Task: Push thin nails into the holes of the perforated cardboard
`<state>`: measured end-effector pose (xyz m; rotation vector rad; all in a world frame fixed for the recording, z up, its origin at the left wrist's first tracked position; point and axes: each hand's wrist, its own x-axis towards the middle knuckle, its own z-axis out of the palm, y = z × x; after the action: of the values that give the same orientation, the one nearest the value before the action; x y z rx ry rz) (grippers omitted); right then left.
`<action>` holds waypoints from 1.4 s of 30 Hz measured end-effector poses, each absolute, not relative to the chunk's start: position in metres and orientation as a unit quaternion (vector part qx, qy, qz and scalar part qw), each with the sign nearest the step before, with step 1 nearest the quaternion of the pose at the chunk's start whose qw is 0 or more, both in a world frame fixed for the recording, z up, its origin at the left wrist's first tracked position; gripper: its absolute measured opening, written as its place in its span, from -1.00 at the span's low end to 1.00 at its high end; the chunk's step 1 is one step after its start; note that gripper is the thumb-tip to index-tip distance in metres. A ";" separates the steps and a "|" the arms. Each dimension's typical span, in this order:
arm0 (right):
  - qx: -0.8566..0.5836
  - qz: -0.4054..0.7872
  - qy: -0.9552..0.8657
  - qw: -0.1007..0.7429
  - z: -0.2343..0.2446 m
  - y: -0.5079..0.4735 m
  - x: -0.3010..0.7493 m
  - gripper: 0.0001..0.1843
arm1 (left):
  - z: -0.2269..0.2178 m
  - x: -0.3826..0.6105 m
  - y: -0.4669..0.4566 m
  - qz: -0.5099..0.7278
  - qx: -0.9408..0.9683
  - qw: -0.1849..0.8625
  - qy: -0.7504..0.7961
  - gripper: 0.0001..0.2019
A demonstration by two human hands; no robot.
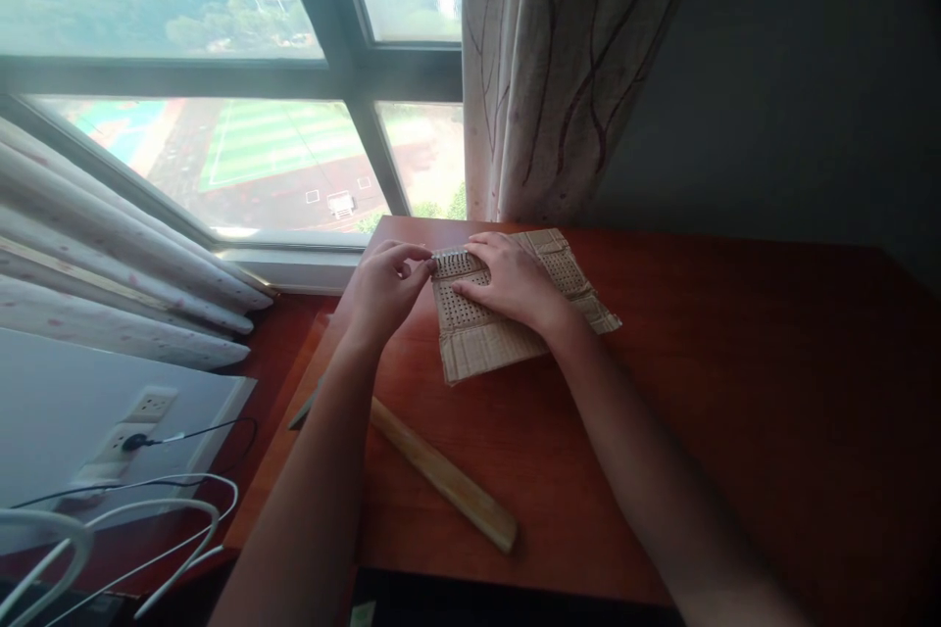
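A flat piece of brown cardboard (pixel 485 353) with rows of small holes lies on the reddish-brown wooden desk. Along its far left edge runs a row of small pale bits (pixel 450 257), too small to name. My left hand (pixel 389 289) is at that corner, thumb and forefinger pinched together at the end of the row. What sits in the pinch, if anything, is too small to make out. Spread over the middle of the cardboard, my right hand (pixel 515 279) lies with its fingers apart, fingertips close to the row, covering part of the holes.
A long wooden handle (pixel 448 475) lies nearer on the desk (pixel 735 362); my left forearm hides part of it, and a grey metal piece (pixel 301 409) shows beyond. A window (pixel 279 147) and curtains (pixel 559 69) stand behind. White cables (pixel 183 505) hang at lower left.
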<state>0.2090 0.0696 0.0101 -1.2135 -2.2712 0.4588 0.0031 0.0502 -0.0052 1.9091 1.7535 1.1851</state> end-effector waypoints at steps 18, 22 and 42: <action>-0.452 0.171 -0.842 0.238 0.016 0.069 0.207 -0.45 | 0.042 0.016 0.036 0.558 0.561 0.152 0.592 -0.83; -0.445 0.168 -0.847 0.237 0.017 0.070 0.208 -0.46 | 0.027 -0.001 0.005 0.470 0.598 0.181 0.623 -0.82; -0.439 0.164 -0.852 0.235 0.013 0.072 0.215 -0.43 | -0.017 -0.016 -0.064 0.124 0.708 0.100 0.688 -0.76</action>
<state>0.2149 0.0717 0.0135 -1.2036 -2.3373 0.4490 -0.0163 -0.0636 -0.0168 2.0941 2.0325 0.3659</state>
